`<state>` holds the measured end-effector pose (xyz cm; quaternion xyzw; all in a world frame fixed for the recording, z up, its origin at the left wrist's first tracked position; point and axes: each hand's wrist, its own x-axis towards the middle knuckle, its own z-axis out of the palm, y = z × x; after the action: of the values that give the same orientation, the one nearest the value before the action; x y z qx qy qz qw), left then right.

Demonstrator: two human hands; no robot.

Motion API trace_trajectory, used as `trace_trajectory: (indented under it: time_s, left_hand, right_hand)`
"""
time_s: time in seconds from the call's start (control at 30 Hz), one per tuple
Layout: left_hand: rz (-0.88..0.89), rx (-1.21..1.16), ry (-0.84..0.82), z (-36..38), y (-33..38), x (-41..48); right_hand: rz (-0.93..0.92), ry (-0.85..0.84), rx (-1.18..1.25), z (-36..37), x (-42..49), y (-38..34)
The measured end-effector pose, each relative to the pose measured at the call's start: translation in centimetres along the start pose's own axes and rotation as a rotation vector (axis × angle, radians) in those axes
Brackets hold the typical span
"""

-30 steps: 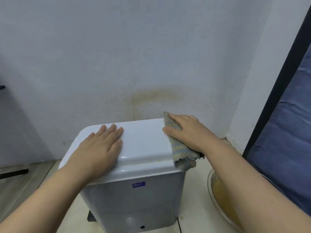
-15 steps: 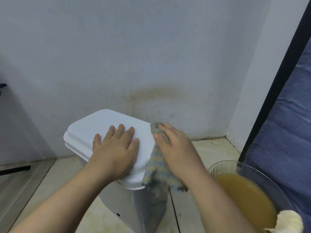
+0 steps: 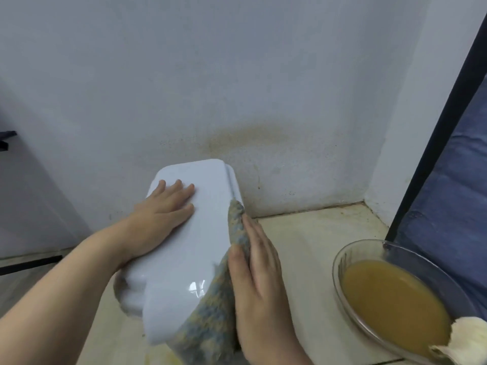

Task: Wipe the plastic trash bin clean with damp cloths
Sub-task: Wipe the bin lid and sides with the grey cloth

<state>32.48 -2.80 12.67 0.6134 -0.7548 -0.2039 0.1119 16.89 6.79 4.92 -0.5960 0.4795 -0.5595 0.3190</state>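
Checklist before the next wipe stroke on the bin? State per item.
1. Bin steadied: left hand lies flat on top of the bin. Ok.
2. Cloth contact: right hand presses the cloth to the bin's side with straight fingers. Ok.
3. Bin base seated on the floor: hidden by the bin and arms. Cannot tell.
4. Bowl clear of the right arm: it stands apart, to the right. Ok.
5. Rinse water clean: murky yellow-brown. Not ok.
6. Spare cloth within reach: it lies on the bowl's near rim. Ok.
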Motion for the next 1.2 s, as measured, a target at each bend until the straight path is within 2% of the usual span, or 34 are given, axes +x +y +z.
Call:
trace_trajectory:
  time_s: [0.1, 0.17, 0.27, 0.43, 0.53, 0.67, 0.8, 0.9, 0.97, 1.1, 1.2]
  left_hand:
    - [0.005, 0.253, -0.087, 0.6, 1.1, -0.2]
    - [0.009, 0.321, -0.088, 1.2, 1.8, -0.6]
    - [0.047, 0.335, -0.086, 1.2, 2.1, -1.2]
    - [0.062, 0.299, -0.11, 1.0, 2.1, -1.2]
    - [0.043, 0.297, -0.098, 1.0, 2.1, -1.0]
    - [0.01, 0.295, -0.087, 1.5, 2.3, -0.7]
    - [0.059, 0.221, 0.004, 1.7, 3.0, -1.0]
    - [0.076, 0.068, 0.072, 1.7, 4.4, -1.5]
    - [-0.004, 0.059, 0.091, 2.1, 6.1, -1.1]
    - [-0.201, 0.395, -0.05, 4.3, 9.4, 0.9]
    - [-0.296, 0.528, -0.049, 5.5, 10.6, 1.3]
  right_hand:
    - [0.016, 0.093, -0.07, 0.0, -2.4, -1.2]
    - [0.109, 0.03, -0.028, -0.8, -1.8, -1.5]
    - [0.206, -0.124, 0.193, -2.3, 3.3, -0.5]
    - [0.195, -0.283, 0.012, -2.7, 15.2, 2.2]
    - [0.2, -0.279, -0.025, -2.1, 15.3, 2.7]
    - [0.165, -0.128, 0.063, -1.6, 7.3, 1.5]
    - [0.035, 0.281, 0.266, 0.3, -0.7, 0.0]
    - [0.205, 0.391, 0.631, 0.9, -1.5, 0.9]
    - [0.338, 0.312, 0.685, 0.9, -1.3, 3.3]
    - [0.474, 0.063, 0.475, 2.3, -2.5, 8.8]
    - [0.636, 0.011, 0.37, 3.8, -4.9, 11.7]
